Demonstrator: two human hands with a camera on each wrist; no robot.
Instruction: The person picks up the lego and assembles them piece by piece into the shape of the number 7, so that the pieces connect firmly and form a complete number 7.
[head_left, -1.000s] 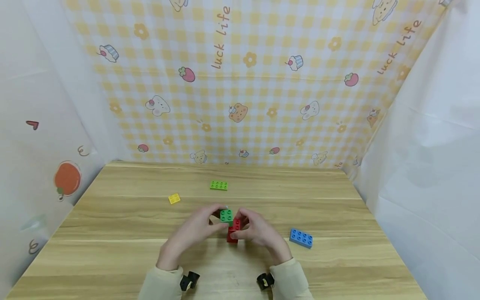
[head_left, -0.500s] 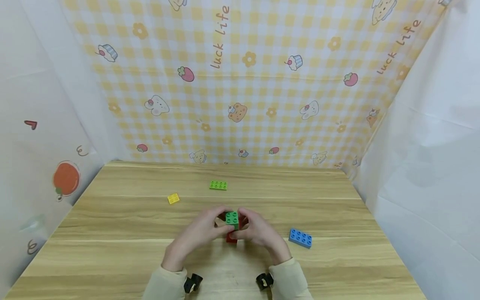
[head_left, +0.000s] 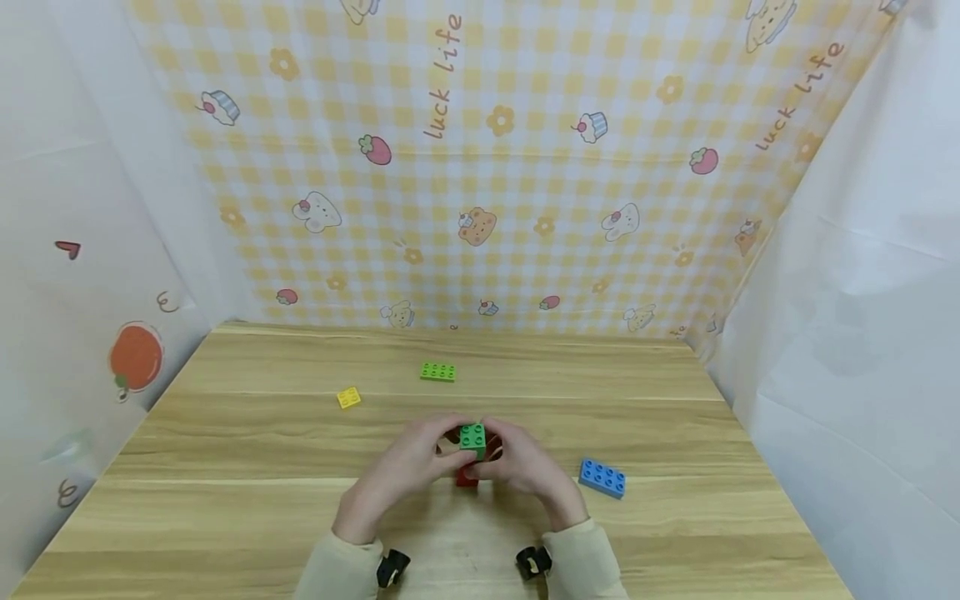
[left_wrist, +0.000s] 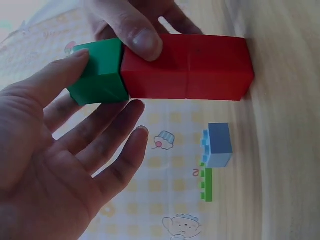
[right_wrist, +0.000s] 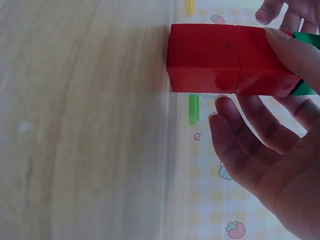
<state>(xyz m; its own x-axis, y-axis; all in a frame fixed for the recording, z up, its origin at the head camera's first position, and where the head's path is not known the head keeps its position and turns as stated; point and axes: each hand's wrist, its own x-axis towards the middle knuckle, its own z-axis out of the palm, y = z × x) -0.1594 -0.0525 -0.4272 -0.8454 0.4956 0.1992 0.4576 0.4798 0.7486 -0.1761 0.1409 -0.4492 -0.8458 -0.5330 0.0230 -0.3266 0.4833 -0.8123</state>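
Observation:
Two red toy building blocks stand one on the other on the table, the lower red block (left_wrist: 220, 70) at the bottom and the upper red block (right_wrist: 262, 65) above it. A green block (head_left: 472, 440) with studs sits at the top, right against the upper red one. My left hand (head_left: 412, 458) pinches the green block between thumb and fingers, its lower fingers spread away from the stack. With its thumb on the near face and fingers behind, my right hand (head_left: 525, 467) holds the upper red block. From the head, hands and green block hide most of the red.
A blue brick (head_left: 602, 478) lies to the right on the wooden table (head_left: 645, 550). Farther back are a lime-green flat brick (head_left: 438, 372) and a small yellow brick (head_left: 348, 397). The left wrist view shows a light blue brick (left_wrist: 218, 145) behind the stack.
My left hand has moved right with the green block, from beside the red blocks to directly over them. The right hand has stayed nearly in place at the red stack.

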